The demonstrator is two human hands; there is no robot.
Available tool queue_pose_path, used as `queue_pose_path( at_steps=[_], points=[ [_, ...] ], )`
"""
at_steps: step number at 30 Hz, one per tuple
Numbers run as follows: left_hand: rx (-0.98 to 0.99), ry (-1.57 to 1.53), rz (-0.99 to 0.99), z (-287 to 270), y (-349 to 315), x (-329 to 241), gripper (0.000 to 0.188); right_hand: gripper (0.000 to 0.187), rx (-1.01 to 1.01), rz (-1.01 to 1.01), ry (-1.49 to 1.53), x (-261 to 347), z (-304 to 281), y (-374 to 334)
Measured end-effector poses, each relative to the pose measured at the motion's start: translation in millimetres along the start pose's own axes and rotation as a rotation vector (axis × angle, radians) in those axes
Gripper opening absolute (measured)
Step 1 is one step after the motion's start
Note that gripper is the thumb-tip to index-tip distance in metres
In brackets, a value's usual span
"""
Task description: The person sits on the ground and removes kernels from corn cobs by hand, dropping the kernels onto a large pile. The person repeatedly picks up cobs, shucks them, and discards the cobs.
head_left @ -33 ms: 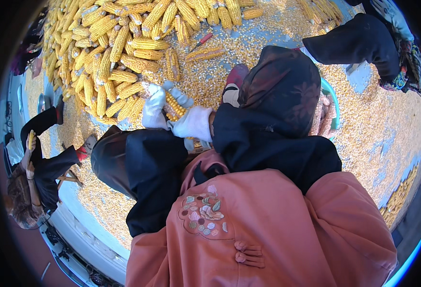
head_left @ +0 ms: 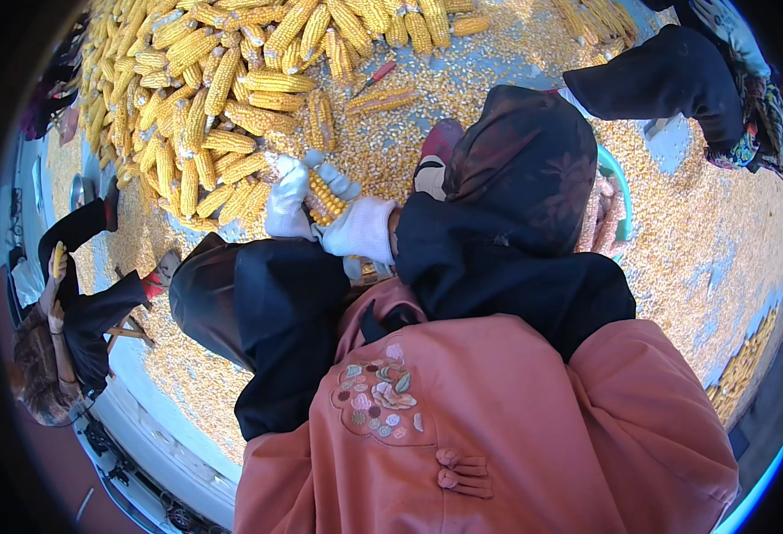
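Note:
Both of my hands wear white work gloves with greyish fingers and are close together in front of my knees. Between them is a yellow corn cob [head_left: 324, 201], tilted, its rows of kernels showing. My left hand [head_left: 286, 201] is closed at the cob's left side. From the right, my right hand [head_left: 358, 228] closes around its lower end; some of its fingers are hidden. Just beyond my hands rises a large heap of corn cobs [head_left: 222, 98]. A red-handled tool [head_left: 378, 75] with a thin shaft lies on loose kernels beside the heap.
Loose kernels [head_left: 676, 240] cover much of the floor. Right of my knee stands a teal-rimmed basin [head_left: 624, 209] holding stripped cobs [head_left: 600, 214]. At the left, a seated person [head_left: 71, 320] holds a cob; another person's dark-trousered leg [head_left: 663, 84] reaches in from the upper right.

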State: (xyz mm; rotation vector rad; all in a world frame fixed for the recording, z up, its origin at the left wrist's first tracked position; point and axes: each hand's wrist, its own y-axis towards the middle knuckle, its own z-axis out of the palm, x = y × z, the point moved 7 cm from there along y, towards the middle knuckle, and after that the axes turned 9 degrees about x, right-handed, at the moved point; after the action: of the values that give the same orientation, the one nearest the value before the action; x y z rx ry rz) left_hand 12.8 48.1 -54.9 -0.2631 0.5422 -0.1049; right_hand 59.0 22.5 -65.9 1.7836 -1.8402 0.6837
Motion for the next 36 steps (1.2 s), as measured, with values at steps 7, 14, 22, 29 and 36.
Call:
queue_pose_path(
  at_steps=[7, 14, 22, 29, 36],
  points=[
    [0.063, -0.119, -0.04, -10, 1, 2, 0.027, 0.01, 0.037, 0.114, -0.087, 21, -31, -5],
    [0.029, -0.129, -0.051, -22, 5, 5, 0.026, 0.01, 0.072, 0.079, -0.23, 24, -33, -4],
    [-0.238, -0.016, -0.054, -15, -3, 2, 0.014, 0.012, 0.131, 0.071, -0.094, 17, -17, 0],
    [-0.216, 0.019, -0.037, -21, 2, 2, 0.018, 0.021, 0.199, 0.047, -0.27, 16, -13, 2],
    [-0.245, 0.081, 0.17, 3, -8, -32, 0.042, 0.052, 0.01, 0.279, 0.588, -5, -19, -3]
  ],
)
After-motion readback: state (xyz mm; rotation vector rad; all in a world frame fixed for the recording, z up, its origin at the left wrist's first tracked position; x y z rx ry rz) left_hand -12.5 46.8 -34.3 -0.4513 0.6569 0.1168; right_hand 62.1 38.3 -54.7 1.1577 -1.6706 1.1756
